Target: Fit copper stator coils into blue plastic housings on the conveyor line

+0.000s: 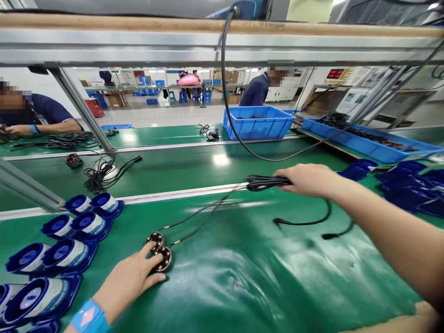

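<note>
I am pinning two round copper-wound coils (159, 251) under my left hand (130, 280), fingers flat and unclosed, while my right hand (307, 179) is gripping their bundled black cable (267, 182), drawing the leads taut.

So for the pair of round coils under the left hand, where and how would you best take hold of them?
Grip the round coils by their outer rims, from above on the near-left side where the left hand already rests on them. They lie flat and touching on the green mat, and their thin wires leave on the far-right side toward the cable bundle in the right hand, so that side is best avoided.
</note>
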`<action>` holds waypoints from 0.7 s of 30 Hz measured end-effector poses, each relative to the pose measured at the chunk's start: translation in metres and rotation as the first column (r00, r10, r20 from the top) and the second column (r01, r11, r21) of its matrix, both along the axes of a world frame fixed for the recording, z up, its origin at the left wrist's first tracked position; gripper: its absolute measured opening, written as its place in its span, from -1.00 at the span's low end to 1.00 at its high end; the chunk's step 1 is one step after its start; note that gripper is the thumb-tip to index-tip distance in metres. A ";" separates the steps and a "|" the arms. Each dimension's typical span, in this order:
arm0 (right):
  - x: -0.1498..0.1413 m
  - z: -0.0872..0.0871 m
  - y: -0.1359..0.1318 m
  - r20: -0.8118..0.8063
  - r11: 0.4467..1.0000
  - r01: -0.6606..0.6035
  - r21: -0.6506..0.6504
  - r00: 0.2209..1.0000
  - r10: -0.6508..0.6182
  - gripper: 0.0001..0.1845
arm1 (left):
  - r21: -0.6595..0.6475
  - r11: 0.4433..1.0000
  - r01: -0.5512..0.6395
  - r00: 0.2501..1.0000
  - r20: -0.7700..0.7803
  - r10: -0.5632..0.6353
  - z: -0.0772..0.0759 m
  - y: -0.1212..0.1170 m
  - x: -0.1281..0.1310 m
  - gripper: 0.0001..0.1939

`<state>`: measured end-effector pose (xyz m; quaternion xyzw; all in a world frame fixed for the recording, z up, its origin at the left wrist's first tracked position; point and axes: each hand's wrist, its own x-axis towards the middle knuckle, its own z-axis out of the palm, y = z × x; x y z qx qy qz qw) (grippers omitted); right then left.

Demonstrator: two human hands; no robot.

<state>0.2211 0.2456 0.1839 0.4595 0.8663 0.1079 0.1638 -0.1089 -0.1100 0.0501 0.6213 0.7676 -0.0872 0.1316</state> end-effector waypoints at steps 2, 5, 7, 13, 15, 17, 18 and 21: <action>0.051 -0.004 0.014 0.044 0.996 0.085 -0.022 0.995 -0.084 -0.52 | 0.049 0.994 0.102 0.991 0.077 -0.105 0.002 0.004 -0.011 -0.81; 0.121 -0.015 0.033 0.020 0.978 0.157 -0.135 0.988 -0.156 -0.48 | 0.103 0.965 0.241 0.962 0.103 -0.251 0.001 0.021 -0.012 -0.83; 0.158 -0.021 0.043 0.022 0.972 0.188 -0.138 0.982 -0.187 -0.45 | 0.128 0.937 0.326 0.935 0.099 -0.340 -0.001 0.037 -0.001 -0.84; 0.212 -0.056 0.053 0.067 0.990 0.108 0.092 0.991 -0.115 -0.45 | 0.274 0.826 0.492 0.833 0.128 -0.538 -0.013 0.071 0.035 -0.88; 0.215 -0.082 0.051 0.038 0.990 0.108 0.091 0.993 -0.112 -0.57 | 0.287 0.812 0.508 0.822 0.119 -0.557 -0.017 0.074 0.039 -0.90; 0.215 -0.111 0.047 0.007 0.993 0.108 0.046 0.994 -0.109 -0.65 | 0.277 0.808 0.520 0.819 0.105 -0.564 -0.020 0.075 0.040 -0.90; 0.214 -0.125 0.046 -0.005 0.994 0.110 0.020 0.994 -0.110 -0.65 | 0.269 0.806 0.527 0.819 0.092 -0.566 -0.020 0.075 0.041 -0.90; 0.212 -0.148 0.044 -0.018 0.990 0.133 -0.045 0.991 -0.134 -0.48 | 0.274 0.796 0.540 0.819 0.046 -0.571 -0.018 0.073 0.043 -0.87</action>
